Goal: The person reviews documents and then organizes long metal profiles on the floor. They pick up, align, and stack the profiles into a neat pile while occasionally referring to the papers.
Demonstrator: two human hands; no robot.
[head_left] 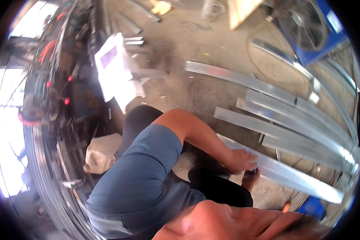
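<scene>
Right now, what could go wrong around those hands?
Cuts: the bare left hand and right hand are close together at a long, flat, silvery metal strip; its edge might be sharp.

Tripping: other long silvery metal lengths lie on the grey-brown concrete floor nearby, possibly a hazard when stepping away.

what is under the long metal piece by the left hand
Floor shows beside the long metal piece; whatever lies directly beneath is covered by the metal. The left hand also hides part of its near edge.
</scene>
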